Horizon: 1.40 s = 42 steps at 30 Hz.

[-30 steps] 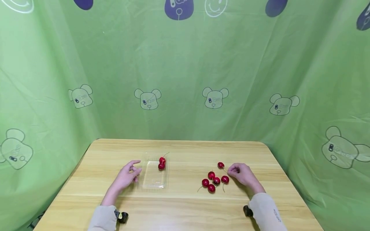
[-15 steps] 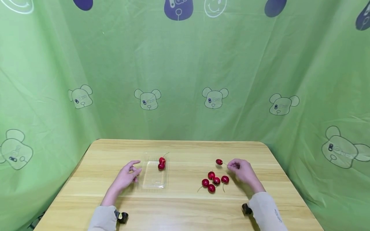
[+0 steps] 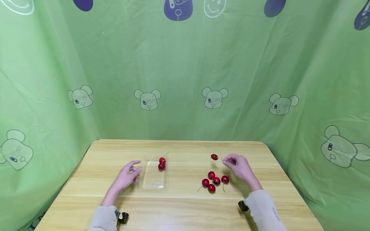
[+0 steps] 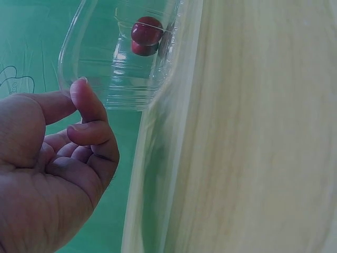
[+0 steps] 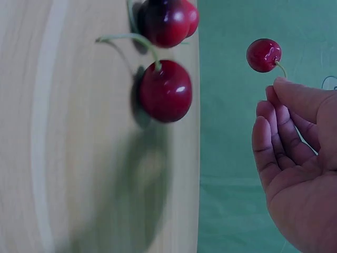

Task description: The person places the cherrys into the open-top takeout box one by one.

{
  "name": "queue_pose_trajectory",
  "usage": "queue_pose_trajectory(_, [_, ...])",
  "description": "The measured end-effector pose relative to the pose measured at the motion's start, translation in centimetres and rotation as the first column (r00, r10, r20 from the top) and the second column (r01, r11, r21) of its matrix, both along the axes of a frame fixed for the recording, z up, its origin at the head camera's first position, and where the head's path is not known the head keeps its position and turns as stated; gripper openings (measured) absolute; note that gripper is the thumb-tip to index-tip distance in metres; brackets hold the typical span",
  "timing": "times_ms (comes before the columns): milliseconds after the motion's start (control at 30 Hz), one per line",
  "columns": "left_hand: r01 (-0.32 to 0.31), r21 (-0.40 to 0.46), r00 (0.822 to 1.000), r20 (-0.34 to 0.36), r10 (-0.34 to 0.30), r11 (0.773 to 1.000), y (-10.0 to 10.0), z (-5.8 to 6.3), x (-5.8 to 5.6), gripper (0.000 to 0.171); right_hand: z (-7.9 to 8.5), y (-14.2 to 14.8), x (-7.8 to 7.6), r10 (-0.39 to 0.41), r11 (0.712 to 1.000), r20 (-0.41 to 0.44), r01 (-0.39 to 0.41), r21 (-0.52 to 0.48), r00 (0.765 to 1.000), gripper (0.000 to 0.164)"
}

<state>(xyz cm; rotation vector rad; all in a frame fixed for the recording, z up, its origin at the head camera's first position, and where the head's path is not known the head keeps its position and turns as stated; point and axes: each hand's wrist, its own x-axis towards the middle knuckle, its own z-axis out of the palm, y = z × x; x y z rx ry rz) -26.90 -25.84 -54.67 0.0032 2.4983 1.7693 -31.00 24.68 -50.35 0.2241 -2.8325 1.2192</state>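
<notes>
My right hand (image 3: 239, 166) pinches a cherry (image 3: 214, 157) by its stem between thumb and fingertips. In the right wrist view that cherry (image 5: 264, 55) hangs off the table, beyond the fingertips. Several more cherries (image 3: 211, 188) lie clustered on the table below and left of this hand, some with stems showing. My left hand (image 3: 126, 175) stays at the left side of a clear plastic container (image 3: 153, 186), its fingers loosely bent. Whether its fingertips touch the rim, I cannot tell. Inside the container, two cherries (image 3: 161, 166) sit together towards the back right.
The wooden table (image 3: 179, 211) spreads beneath both hands, with bare wood between the container and the cherry cluster. A green printed curtain (image 3: 179, 125) hangs behind it and along both sides. Black devices (image 3: 123, 218) are worn at the wrists.
My right hand has lifted the cherry by its stem and moved up and slightly left. My left hand, the container and the clustered cherries have stayed in place.
</notes>
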Motion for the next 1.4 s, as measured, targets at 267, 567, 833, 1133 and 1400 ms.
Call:
queue_pose_trajectory(267, [-0.001,0.006,1.000,0.004,0.001,1.000,0.1,0.3,0.0,0.054,0.8,-1.5,-0.1,0.014,0.999,-0.031,-0.014,-0.029,0.999,0.014])
queue_pose_trajectory(567, [0.004,0.011,1.000,0.011,-0.005,1.000,0.2,0.0,-0.2,0.054,1.0,-3.5,-0.2,0.023,0.998,-0.033,-0.025,-0.062,0.999,0.011])
queue_pose_trajectory(833, [-0.009,0.021,1.000,0.017,0.009,1.000,0.3,0.2,0.1,0.054,1.2,-5.6,-0.4,0.044,0.994,-0.035,-0.048,-0.096,0.998,0.008])
queue_pose_trajectory(1133, [-0.005,0.019,1.000,0.009,0.005,1.000,0.2,-0.2,0.0,0.054,1.3,-8.2,-0.5,0.046,0.991,-0.045,-0.052,-0.120,0.998,0.006])
queue_pose_trajectory(1400, [-0.001,0.001,1.000,-0.005,0.001,1.000,0.2,-0.4,-0.2,0.053,1.7,-11.0,-0.9,0.095,0.981,-0.064,-0.104,-0.166,0.993,0.004])
